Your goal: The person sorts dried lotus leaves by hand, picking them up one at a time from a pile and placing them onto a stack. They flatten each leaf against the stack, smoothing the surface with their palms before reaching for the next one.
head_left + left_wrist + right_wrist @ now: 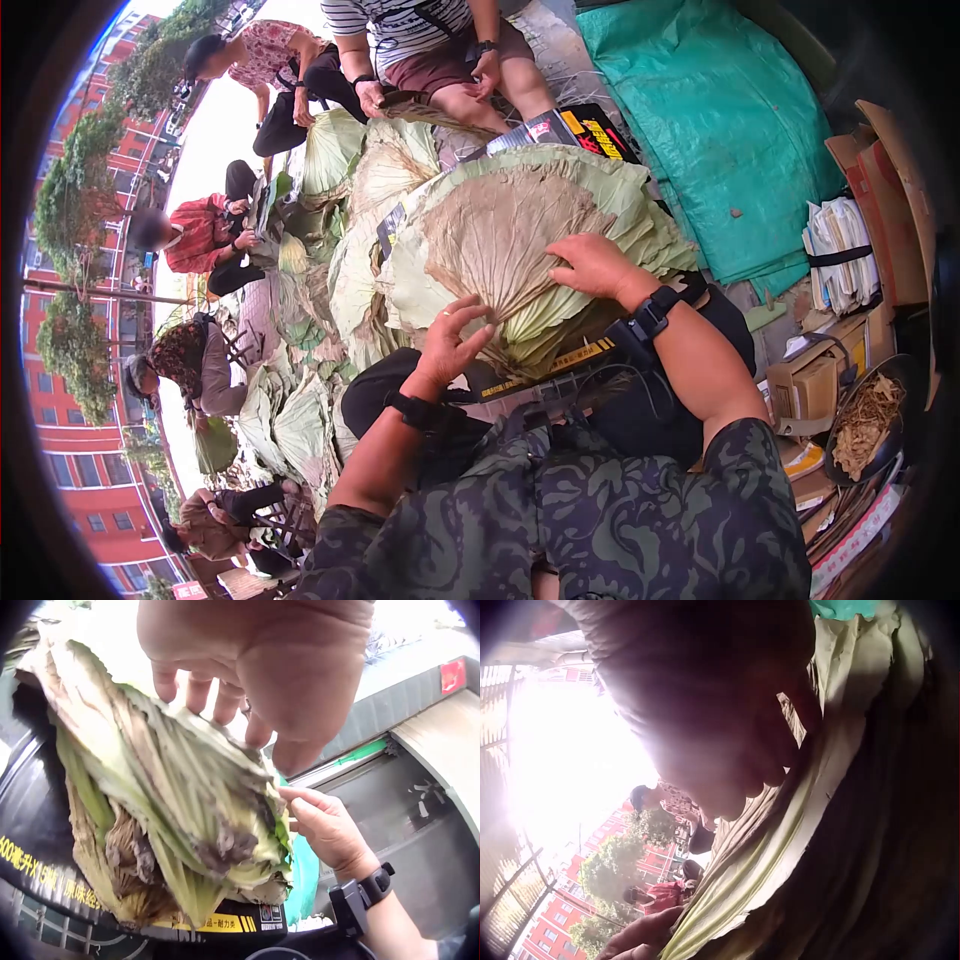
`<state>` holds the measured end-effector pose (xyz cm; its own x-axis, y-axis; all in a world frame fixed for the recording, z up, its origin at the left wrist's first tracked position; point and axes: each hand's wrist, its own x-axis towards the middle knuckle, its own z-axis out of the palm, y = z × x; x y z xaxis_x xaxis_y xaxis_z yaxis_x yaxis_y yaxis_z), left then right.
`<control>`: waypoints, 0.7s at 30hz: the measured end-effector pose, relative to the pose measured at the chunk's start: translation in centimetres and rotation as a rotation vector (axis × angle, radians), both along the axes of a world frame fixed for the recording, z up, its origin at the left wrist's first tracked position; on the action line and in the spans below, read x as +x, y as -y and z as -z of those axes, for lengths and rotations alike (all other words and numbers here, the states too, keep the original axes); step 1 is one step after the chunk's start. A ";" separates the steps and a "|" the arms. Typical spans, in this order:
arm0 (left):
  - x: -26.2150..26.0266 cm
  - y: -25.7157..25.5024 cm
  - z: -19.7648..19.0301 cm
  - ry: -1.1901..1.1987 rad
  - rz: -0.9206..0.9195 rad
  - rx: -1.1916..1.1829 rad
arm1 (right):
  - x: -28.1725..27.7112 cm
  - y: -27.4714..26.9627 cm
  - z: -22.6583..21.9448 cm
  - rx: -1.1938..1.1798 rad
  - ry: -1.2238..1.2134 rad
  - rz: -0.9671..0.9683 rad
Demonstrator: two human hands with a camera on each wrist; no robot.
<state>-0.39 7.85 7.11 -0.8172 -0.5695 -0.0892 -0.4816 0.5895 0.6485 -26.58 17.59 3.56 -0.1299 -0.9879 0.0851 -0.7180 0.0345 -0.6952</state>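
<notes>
A thick stack of dried lotus leaves (500, 225), brown in the middle with pale green edges, lies fanned out in front of me. Under its near side is a black printed cardboard box (37, 817), over my lap. My left hand (450, 345) is at the near left edge of the stack, its fingers spread. On the right part of the top leaf rests my right hand (597, 268), with its fingers loosely extended. The left wrist view shows the folded leaf bases (142, 877) gathered at the near side. Neither hand grips anything.
More lotus leaves (300, 420) lie spread to the left. A green tarp (710, 140) covers the far right. Cardboard boxes (805, 395), a bundle of papers (840, 255) and a dark pan (898, 428) stand at my right. Several people sit across and to the left.
</notes>
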 end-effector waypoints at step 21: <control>-17.0 17.4 -4.2 -1.041 -0.928 1.138 | 0.2 0.5 -2.5 -0.015 0.030 0.004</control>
<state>-17.36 -9.53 11.35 -0.2704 -0.8593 -0.4342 0.4667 -0.5115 0.7215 -26.42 17.05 6.03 -0.1362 -0.9861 0.0955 -0.6967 0.0268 -0.7169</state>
